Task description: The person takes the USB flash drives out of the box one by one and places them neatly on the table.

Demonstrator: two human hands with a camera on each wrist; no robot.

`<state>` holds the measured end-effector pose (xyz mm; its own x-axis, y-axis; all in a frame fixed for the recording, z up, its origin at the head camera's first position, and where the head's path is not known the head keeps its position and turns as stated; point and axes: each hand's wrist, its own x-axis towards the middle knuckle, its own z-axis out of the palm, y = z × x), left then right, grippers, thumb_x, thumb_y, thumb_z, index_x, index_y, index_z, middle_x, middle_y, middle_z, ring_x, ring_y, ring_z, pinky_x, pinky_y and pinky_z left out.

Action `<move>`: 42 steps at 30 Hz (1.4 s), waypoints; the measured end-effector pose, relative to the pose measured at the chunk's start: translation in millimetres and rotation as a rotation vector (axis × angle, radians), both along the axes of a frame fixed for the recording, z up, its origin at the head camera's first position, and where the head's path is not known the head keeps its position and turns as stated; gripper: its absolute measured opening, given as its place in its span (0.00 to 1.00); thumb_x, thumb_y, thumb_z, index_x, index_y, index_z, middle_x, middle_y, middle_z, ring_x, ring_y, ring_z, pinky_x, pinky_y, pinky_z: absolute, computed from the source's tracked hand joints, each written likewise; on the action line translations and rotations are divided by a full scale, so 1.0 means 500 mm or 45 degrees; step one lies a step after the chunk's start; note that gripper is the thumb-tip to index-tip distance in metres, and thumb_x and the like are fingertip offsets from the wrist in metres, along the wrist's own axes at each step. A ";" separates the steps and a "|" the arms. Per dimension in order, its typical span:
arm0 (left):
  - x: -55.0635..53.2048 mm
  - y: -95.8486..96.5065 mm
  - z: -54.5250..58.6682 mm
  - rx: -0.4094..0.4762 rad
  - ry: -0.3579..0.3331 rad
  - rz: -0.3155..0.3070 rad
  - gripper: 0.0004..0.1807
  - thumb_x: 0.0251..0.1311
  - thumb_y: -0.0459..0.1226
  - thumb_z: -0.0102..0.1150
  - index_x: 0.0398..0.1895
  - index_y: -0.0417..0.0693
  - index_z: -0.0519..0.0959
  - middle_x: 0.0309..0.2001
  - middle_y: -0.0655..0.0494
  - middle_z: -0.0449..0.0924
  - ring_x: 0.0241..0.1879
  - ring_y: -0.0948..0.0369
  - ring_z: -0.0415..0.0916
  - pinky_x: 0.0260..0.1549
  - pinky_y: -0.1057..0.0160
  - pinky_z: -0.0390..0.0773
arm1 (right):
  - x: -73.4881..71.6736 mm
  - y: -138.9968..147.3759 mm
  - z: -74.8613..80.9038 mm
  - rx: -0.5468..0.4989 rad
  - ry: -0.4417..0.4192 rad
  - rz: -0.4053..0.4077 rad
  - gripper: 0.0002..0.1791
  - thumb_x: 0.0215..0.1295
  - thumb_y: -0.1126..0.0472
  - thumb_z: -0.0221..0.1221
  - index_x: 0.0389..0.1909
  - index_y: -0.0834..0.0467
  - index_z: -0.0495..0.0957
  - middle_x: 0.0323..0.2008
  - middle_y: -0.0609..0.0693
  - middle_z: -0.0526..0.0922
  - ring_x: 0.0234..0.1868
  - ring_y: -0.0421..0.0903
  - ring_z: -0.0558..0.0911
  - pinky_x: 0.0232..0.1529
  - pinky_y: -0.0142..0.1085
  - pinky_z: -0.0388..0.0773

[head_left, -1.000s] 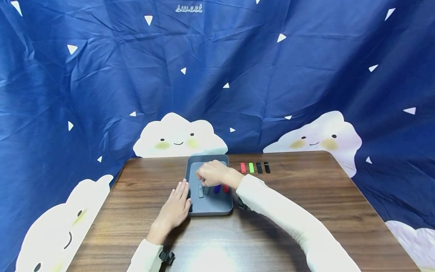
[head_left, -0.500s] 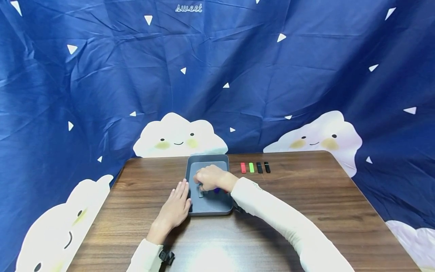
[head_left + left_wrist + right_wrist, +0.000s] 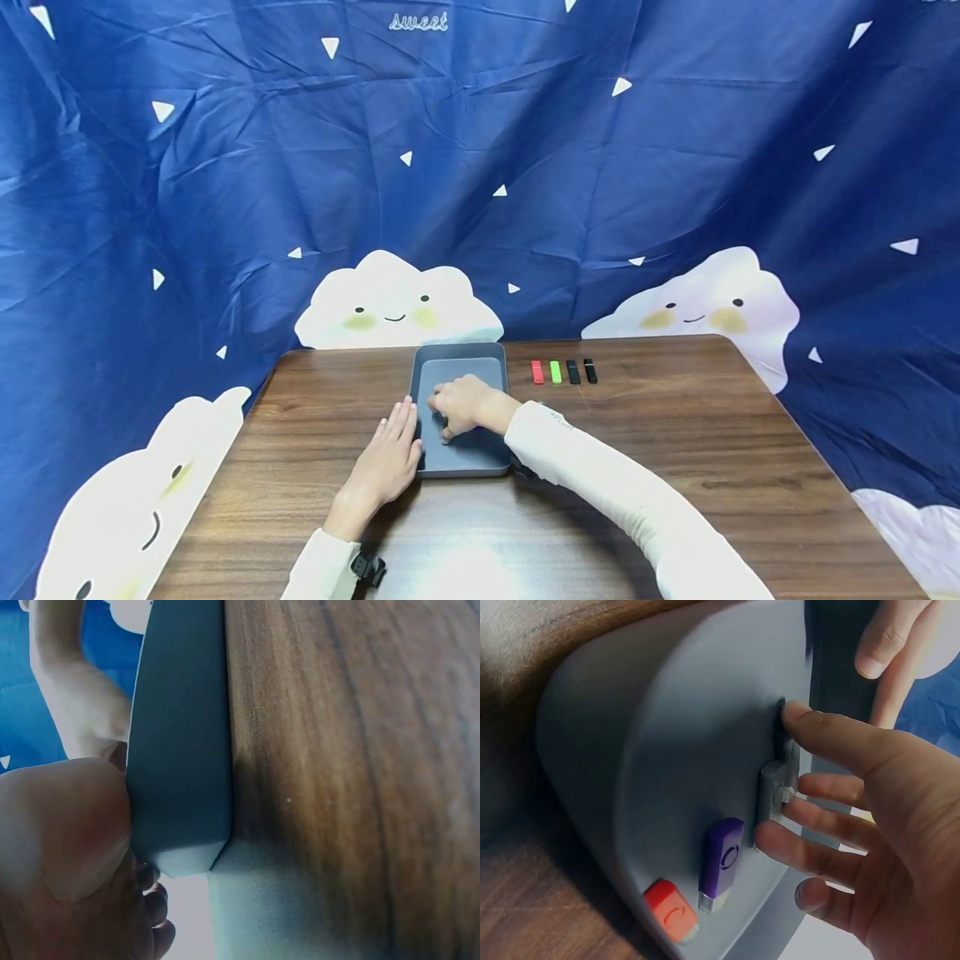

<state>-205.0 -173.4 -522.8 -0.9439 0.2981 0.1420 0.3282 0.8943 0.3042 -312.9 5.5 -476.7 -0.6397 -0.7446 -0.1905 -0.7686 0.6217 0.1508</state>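
At the table's 9 o'clock, a smiling white cloud (image 3: 112, 508) is printed on the creased blue curtain (image 3: 450, 108) that fills the room behind. The left hand (image 3: 387, 457) is at 8 o'clock of the grey tray (image 3: 480, 462), fingers straight and nearly together, touching its side. The tray sits near the far edge of the brown wooden table (image 3: 720, 433); a glare patch shines at the tray's 6 o'clock. Inside, a dark stick (image 3: 781, 731) and a grey USB stick (image 3: 769, 791) lie under the right hand (image 3: 467, 402), whose thumb and fingers are bent and apart; I cannot tell whether they pinch either one. Farther from the left hand lie a purple stick (image 3: 723, 851), then an orange-red stick (image 3: 671, 909). At the tray's 2 o'clock, pink-red (image 3: 537, 372), green (image 3: 556, 372) and two black sticks (image 3: 573, 372) stand in a row on the table.
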 end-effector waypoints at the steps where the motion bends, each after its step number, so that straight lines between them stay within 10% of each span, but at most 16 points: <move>1: 0.001 0.000 -0.001 0.014 0.002 -0.005 0.33 0.80 0.38 0.44 0.81 0.27 0.58 0.83 0.33 0.54 0.83 0.37 0.55 0.79 0.35 0.60 | 0.001 0.000 -0.002 0.007 0.004 0.002 0.31 0.60 0.32 0.71 0.58 0.44 0.83 0.58 0.43 0.84 0.47 0.45 0.88 0.50 0.42 0.87; 42: -0.001 0.001 0.004 -0.003 -0.032 0.007 0.33 0.81 0.37 0.46 0.81 0.27 0.58 0.84 0.33 0.53 0.83 0.38 0.53 0.81 0.36 0.59 | 0.004 0.026 0.003 -0.138 -0.015 0.036 0.28 0.62 0.40 0.73 0.60 0.47 0.83 0.52 0.45 0.81 0.37 0.44 0.84 0.42 0.41 0.86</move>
